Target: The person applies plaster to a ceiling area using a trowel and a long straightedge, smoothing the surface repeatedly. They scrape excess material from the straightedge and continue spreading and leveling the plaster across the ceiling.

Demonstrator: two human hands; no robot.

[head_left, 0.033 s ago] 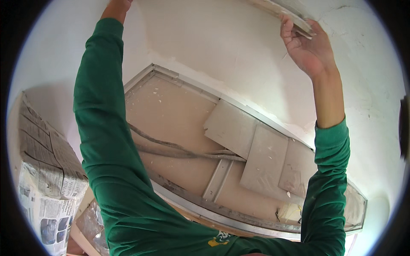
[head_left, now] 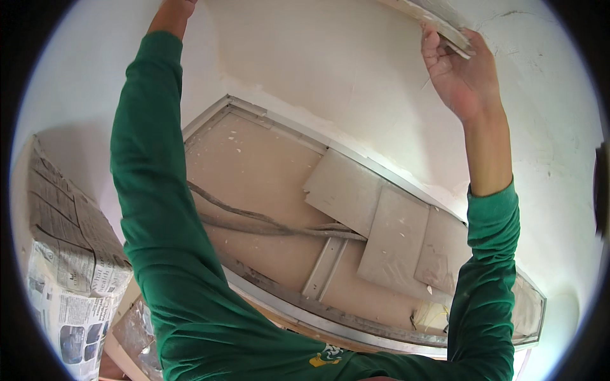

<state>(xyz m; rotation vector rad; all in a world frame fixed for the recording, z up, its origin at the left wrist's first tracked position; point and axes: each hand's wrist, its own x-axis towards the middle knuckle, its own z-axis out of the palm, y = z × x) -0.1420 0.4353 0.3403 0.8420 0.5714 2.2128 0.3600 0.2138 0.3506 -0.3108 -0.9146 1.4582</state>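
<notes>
Both my arms, in green sleeves, reach up toward a smooth pale plastered surface [head_left: 318,63]. Near the upper right, my right hand [head_left: 467,76] is closed around the end of a long, narrow, pale-smeared straightedge [head_left: 426,14]. Its thumb and fingers wrap the edge, and the far end runs out of the picture at the top. The tool lies close against the plaster; whether it touches all along cannot be made out. Only the wrist and lower part of my left hand [head_left: 182,6] show at the top edge. Its fingers are cut off from view.
Below the plaster is a metal-framed recess [head_left: 254,146] with loose grey panels [head_left: 343,187], a dusty cable [head_left: 254,219] and a metal channel [head_left: 324,267]. A newspaper-covered block [head_left: 76,254] stands at left. A dark object [head_left: 600,190] sits at the right rim.
My right hand and the straightedge have shifted slightly to the right. My left forearm has dipped a little.
</notes>
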